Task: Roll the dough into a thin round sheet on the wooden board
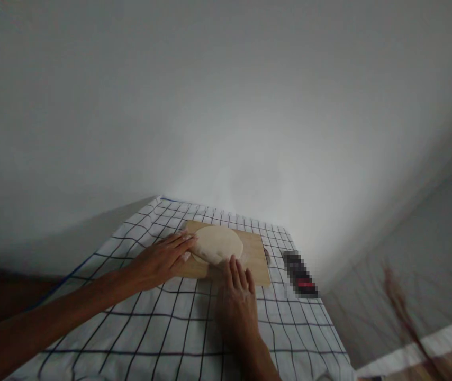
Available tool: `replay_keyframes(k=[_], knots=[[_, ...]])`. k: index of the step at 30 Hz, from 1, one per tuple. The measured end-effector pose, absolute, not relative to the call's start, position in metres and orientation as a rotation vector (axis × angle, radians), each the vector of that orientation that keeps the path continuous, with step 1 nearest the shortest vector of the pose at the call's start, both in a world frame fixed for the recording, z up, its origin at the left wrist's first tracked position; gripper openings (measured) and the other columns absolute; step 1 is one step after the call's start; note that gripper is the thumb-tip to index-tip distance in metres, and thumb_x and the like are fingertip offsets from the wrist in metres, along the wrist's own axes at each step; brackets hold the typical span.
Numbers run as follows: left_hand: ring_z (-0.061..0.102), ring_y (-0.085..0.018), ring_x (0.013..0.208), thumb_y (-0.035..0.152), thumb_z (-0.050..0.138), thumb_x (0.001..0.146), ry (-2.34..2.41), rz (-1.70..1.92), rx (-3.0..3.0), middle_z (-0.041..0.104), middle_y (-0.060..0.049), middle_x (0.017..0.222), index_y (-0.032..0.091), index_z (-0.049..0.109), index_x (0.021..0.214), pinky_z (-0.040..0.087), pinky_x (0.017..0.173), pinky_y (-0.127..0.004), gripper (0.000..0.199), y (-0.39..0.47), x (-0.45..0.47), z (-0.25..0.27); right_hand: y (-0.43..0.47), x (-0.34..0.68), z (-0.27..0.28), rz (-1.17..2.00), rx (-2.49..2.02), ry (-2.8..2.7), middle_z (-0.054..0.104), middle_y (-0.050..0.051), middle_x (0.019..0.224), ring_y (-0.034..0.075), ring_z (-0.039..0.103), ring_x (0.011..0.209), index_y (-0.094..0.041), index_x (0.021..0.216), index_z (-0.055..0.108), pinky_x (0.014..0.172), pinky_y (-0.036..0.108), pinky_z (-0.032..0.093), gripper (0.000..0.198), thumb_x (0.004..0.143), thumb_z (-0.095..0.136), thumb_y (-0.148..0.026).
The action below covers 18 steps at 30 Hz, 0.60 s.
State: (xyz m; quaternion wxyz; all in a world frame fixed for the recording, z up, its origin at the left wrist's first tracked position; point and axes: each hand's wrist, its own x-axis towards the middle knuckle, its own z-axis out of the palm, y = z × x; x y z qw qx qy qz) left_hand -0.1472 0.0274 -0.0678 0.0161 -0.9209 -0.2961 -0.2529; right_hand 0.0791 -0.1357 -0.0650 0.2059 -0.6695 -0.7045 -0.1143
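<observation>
A flat, rounded sheet of pale dough (218, 243) lies on a wooden board (256, 260). My left hand (168, 258) comes in from the left, its fingers stretched out to the dough's left edge and its thumb apart from them. At the dough's near edge, my right hand (240, 296) rests with its fingers extended and its fingertips at the rim. Neither hand is wrapped around anything. The near left part of the dough sits close under my left thumb, and its edge looks slightly uneven there.
Under the board spreads a white tablecloth (170, 323) with dark grid lines. To the right lies a dark, pixelated item (300, 274) with a red patch. A small object (267, 256) peeks out beside the board. A pale wall (226, 106) stands behind the table. Blurred thin stems (404, 312) are at lower right.
</observation>
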Motion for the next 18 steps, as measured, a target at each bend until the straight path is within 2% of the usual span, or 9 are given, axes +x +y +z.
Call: replay_keyframes(k=[3, 7, 10, 13, 16, 18], knots=[[0.034, -0.022, 0.148, 0.036, 0.033, 0.104, -0.94, -0.799, -2.92, 0.044, -0.005, 0.156, 0.02, 0.045, 0.149, 0.027, 0.124, -0.041, 0.05, 0.011, -0.165, -0.065, -0.14, 0.074, -0.062, -0.338, -1.823, -1.918, 0.049, 0.009, 0.151, 0.024, 0.044, 0.139, -0.021, 0.147, 0.046, 0.117, 0.046, 0.028, 0.055, 0.094, 0.044, -0.012], [0.043, -0.023, 0.142, 0.04, 0.034, 0.104, -1.047, -0.816, -3.041, 0.051, -0.003, 0.152, 0.027, 0.05, 0.147, 0.034, 0.12, -0.042, 0.048, -0.001, -0.178, -0.059, -0.125, 0.077, -0.047, -0.372, -1.805, -1.887, 0.063, 0.008, 0.128, 0.026, 0.055, 0.119, -0.026, 0.129, 0.059, 0.108, 0.047, 0.035, 0.034, 0.095, 0.055, -0.023], [0.052, -0.026, 0.135, 0.045, 0.034, 0.103, -1.135, -0.85, -3.135, 0.059, -0.002, 0.145, 0.032, 0.055, 0.143, 0.042, 0.114, -0.044, 0.048, -0.008, -0.18, -0.057, -0.11, 0.086, -0.04, -0.393, -1.778, -1.95, 0.065, 0.008, 0.113, 0.026, 0.057, 0.107, -0.026, 0.114, 0.064, 0.099, 0.045, 0.04, 0.019, 0.095, 0.059, -0.028], [0.055, -0.026, 0.133, 0.048, 0.032, 0.102, -1.233, -0.897, -3.225, 0.061, 0.001, 0.141, 0.036, 0.06, 0.138, 0.045, 0.112, -0.04, 0.047, -0.012, -0.179, -0.054, -0.1, 0.101, -0.038, -0.394, -1.721, -2.043, 0.064, 0.007, 0.11, 0.025, 0.057, 0.105, -0.026, 0.104, 0.065, 0.098, 0.044, 0.04, 0.01, 0.096, 0.061, -0.031], [0.054, -0.026, 0.133, 0.051, 0.033, 0.1, -1.424, -0.994, -3.195, 0.061, 0.004, 0.142, 0.035, 0.065, 0.132, 0.043, 0.113, -0.036, 0.048, -0.003, -0.177, -0.045, -0.094, 0.123, -0.038, -0.348, -1.645, -2.162, 0.065, 0.005, 0.108, 0.023, 0.058, 0.105, -0.025, 0.105, 0.063, 0.105, 0.044, 0.036, 0.01, 0.096, 0.06, -0.029], [0.058, -0.027, 0.128, 0.053, 0.034, 0.1, -1.502, -1.045, -3.164, 0.066, 0.0, 0.136, 0.029, 0.068, 0.128, 0.044, 0.11, -0.035, 0.05, 0.015, -0.171, -0.038, -0.09, 0.142, -0.036, -0.281, -1.612, -2.205, 0.065, 0.005, 0.108, 0.023, 0.059, 0.104, -0.024, 0.111, 0.061, 0.103, 0.042, 0.039, 0.014, 0.098, 0.057, -0.027]])
